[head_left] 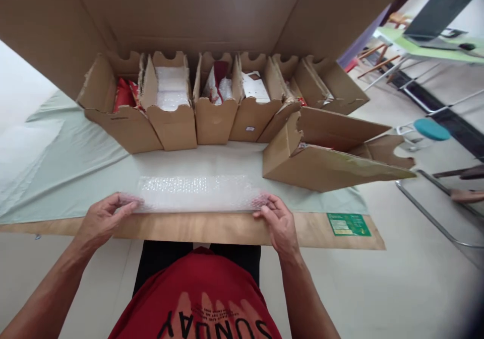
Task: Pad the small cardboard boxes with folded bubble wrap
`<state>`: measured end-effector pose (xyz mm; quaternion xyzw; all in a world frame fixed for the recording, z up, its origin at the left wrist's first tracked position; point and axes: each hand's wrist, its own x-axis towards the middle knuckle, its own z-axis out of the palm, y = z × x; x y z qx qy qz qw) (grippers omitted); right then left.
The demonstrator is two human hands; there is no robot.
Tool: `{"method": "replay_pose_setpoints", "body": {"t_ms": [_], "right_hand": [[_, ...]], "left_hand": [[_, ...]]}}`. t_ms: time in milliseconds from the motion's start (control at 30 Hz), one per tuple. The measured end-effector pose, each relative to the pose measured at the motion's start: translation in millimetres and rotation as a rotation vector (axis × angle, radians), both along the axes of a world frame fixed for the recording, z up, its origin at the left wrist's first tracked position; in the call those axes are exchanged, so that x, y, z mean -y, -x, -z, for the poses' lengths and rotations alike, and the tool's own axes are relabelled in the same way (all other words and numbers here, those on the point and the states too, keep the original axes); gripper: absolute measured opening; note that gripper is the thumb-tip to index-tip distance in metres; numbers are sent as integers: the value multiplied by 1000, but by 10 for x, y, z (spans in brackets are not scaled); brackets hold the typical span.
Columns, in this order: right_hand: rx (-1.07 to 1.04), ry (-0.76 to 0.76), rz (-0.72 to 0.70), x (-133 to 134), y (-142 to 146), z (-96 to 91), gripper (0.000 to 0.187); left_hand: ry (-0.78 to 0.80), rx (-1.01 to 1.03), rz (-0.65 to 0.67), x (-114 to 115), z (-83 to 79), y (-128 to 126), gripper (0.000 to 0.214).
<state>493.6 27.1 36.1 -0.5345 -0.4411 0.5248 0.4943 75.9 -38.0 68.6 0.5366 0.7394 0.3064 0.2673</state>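
A long, flat strip of clear bubble wrap lies on the pale green cloth along the table's near edge. My left hand pinches its left end, the fingers partly behind the plastic. At the opposite end, my right hand grips the wrap between thumb and fingers. The strip stretches flat between both hands, its upper side showing shiny bubbles.
Several open cardboard bins stand in a row at the back, holding packets and wrapped items. Another cardboard bin sits at the right, nearer me. Clear plastic sheets lie at left. A green label is on the wooden edge.
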Motion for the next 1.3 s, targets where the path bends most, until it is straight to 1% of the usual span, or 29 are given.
{"method": "replay_pose_setpoints", "body": {"t_ms": [67,167,267,333,433,533,600,667,700,767,833,900,967,1033,1067,1100,1133,1200,1233,1300], "right_hand": [[68,-8,-27,20,-16,28,48],[285,-50,-5,-5,5,60,39],[536,-110,41,-97,60,88,37],[692,-145,64,-174,101,116,36],[903,-231,72,-280,150,163,32],[1061,-312,42,-365,173,175,31],[1144,-312,22,-427,183,151,32],[1190,-271,-11,-505,202,110,33],[1192,-242,-38,-547,216,88,31],[1156,-192,-108,-623,248,47,19],[1078,-172,-156,-658,271,9,6],[956,-179,-148,-619,267,-30,10],[780,-160,-122,-487,228,-80,13],[579,-96,-101,-266,162,-143,14],[485,-51,-96,-127,122,-174,18],[398,-6,-93,25,79,-202,29],[326,34,-93,189,33,-221,43],[239,96,-115,532,-60,-221,68],[225,116,-132,702,-104,-198,74],[227,146,-148,1016,-169,-116,77]], "left_hand": [[14,19,-50,-110,18,-95,37],[24,-29,-98,-239,61,-214,36],[65,-135,-126,-324,99,-269,35],[101,-248,-126,-365,122,-288,33],[141,-451,-93,-391,159,-317,34],[128,-593,-67,-362,179,-334,40],[130,-640,-86,-327,182,-318,48],[168,-664,-98,-299,189,-276,56],[192,-667,-91,-292,197,-249,55],[225,-663,-55,-291,219,-195,48],[210,-641,-6,-297,239,-153,44],[154,-613,20,-304,242,-130,41],[95,-593,11,-328,217,-125,37],[29,-612,-6,-403,165,-149,33],[-20,-630,0,-470,133,-180,30],[-82,-650,21,-559,99,-230,27],[-154,-666,60,-669,67,-303,24],[-296,-685,178,-941,12,-528,16],[-356,-692,249,-1093,-7,-681,13],[-447,-704,381,-1405,-29,-1048,13]]}}
